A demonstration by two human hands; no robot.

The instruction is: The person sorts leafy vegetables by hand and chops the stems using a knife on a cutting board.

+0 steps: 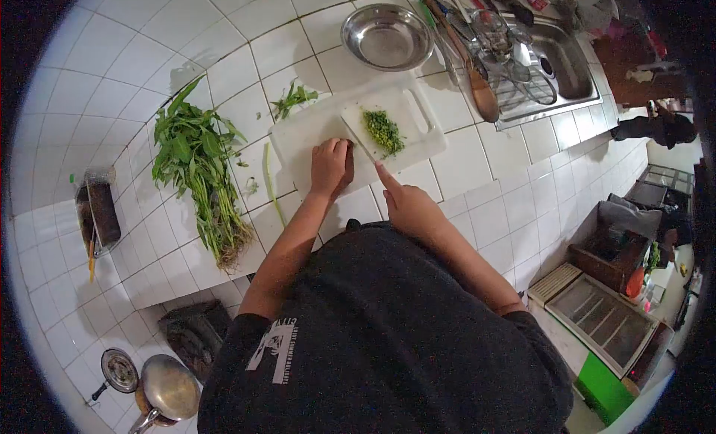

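Observation:
My left hand [333,165] rests on the white cutting board [302,135], its fingers curled over something small and dark that I cannot make out. My right hand [409,204] is at the board's near edge, wrapped round a knife's handle, with the index finger stretched along it. The knife's blade [359,138] points away to the upper left, beside my left fingers. Right of the blade lies a pile of chopped greens [383,132] on the board.
Leafy greens with roots [195,161] lie at the left, with cut leaves [294,98] and a stalk [269,176] nearer the board. A metal bowl [387,37] stands behind; a wooden spoon [483,95] and a sink [570,61] are at the right.

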